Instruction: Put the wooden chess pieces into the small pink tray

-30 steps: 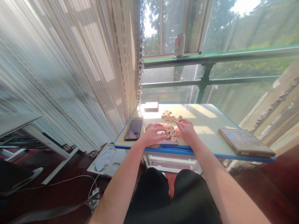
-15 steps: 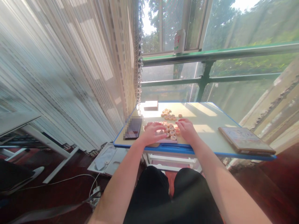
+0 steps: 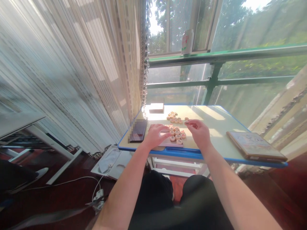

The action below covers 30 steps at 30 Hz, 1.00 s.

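Between the finger and thumb of my right hand (image 3: 200, 132) is a round wooden Chinese chess piece (image 3: 186, 122), raised slightly above the table. My left hand (image 3: 154, 135) reaches over the left part of a shallow pale box (image 3: 165, 144), its thumb and fingers spread apart with nothing visible between them. Several Chinese chess pieces (image 3: 177, 137) with dark characters lie grouped at the box's right side. One piece with red marking (image 3: 183, 135) sits at the right edge of that group. Beyond the box, more loose pieces (image 3: 176, 121) form a cluster on the table. My left hand covers part of the box.
The blue-edged folding table (image 3: 216, 140) bears a dark tablet-like device (image 3: 139, 131) at left, a flat wooden-edged case (image 3: 256, 145) at right and a small pale box (image 3: 156, 107) at the back. A can (image 3: 187, 42) stands on the green railing (image 3: 235, 57). Curtains hang on the left.
My right hand has moved slightly right, away from the group in the box, and a chess piece now shows in its fingertips. My left hand stays nearly in place.
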Motion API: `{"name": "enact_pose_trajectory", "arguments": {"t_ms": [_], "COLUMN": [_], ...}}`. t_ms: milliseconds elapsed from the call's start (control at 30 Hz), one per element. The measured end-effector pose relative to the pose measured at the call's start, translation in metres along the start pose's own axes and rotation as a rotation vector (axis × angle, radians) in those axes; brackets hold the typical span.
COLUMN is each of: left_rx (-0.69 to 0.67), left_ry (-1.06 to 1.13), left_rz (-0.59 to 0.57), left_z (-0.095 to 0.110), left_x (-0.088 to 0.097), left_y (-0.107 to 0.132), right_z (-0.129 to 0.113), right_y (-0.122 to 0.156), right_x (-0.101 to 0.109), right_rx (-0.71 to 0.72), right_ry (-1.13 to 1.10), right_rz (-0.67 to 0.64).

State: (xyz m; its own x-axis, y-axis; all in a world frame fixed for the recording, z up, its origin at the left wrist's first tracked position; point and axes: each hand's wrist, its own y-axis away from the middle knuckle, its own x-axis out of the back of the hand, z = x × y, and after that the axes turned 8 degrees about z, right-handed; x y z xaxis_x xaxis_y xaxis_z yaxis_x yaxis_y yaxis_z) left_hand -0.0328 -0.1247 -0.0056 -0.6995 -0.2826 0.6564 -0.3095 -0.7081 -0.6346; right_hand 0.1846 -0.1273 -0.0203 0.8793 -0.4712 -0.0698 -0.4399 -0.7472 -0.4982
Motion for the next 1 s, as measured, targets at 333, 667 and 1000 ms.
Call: {"name": "enact_pose_trajectory", "arguments": {"t_ms": [333,667,1000], "left_rx": [-0.025,-0.027,-0.147], "left_ry": [0.080,0.229,0.253], "left_rz": [-0.014,0.050,0.086], "left_z": [0.003,0.002,0.005], "left_x": [0.003,0.007,0.005], "left_y": [0.000,0.002,0.002], "right_z": [-0.009,-0.017,-0.022], "right_y": [0.007,0.013,0.019], "right_x": [-0.004,-0.006,-0.020], "right_rx": [-0.153,-0.243,-0.248], "right_ry": [-0.109,-0.206,-0.284], "right_rz": [-0.251,-0.389,-0.495]}}
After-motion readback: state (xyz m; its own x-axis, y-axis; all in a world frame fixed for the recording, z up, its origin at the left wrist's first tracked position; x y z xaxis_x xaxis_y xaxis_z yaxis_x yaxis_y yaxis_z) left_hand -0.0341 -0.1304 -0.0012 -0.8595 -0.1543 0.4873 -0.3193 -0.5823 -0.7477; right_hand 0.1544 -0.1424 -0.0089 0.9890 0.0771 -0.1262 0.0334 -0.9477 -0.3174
